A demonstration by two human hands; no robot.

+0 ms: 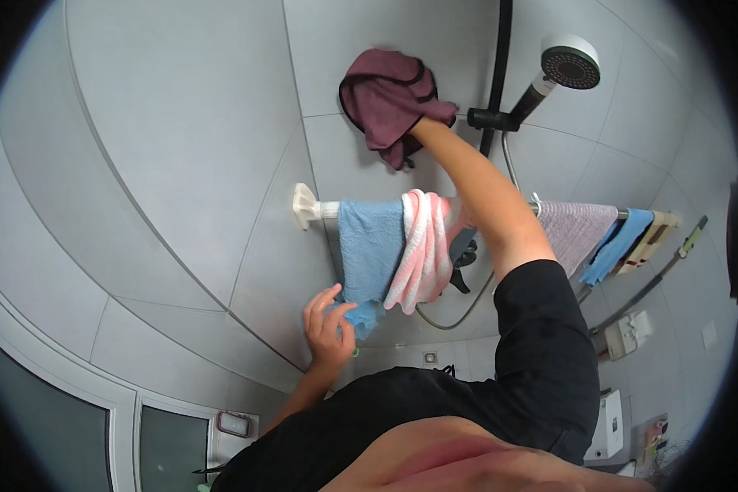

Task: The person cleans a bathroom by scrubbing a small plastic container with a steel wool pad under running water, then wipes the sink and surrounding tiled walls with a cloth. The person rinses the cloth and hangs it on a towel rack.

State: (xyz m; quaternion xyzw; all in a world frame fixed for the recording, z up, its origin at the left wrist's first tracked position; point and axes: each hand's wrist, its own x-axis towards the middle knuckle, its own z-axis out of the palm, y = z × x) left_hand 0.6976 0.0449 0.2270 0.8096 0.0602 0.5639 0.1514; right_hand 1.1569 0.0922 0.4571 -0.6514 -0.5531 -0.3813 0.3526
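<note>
A maroon cloth (385, 98) with black edging is bunched up high before the tiled wall. My right hand (428, 129) reaches up into its folds and holds it; the cloth hides the fingers. Lower down, my left hand (328, 328) is open, its fingers bent and apart, with nothing visibly held. It is beside the lower end of a blue towel (371, 246) and a light blue, ruffled piece (365, 318) below that. I cannot tell whether the fingertips touch either one. A pink and white striped towel (422, 254) hangs to the right of the blue one.
The towels hang on a rail with a white wall mount (305, 207). Right of my arm hang a greyish towel (578, 230) and a narrow blue cloth (621, 246). A shower head (571, 64) sits on a black pole (500, 57). A shower hose (455, 324) loops below the rail.
</note>
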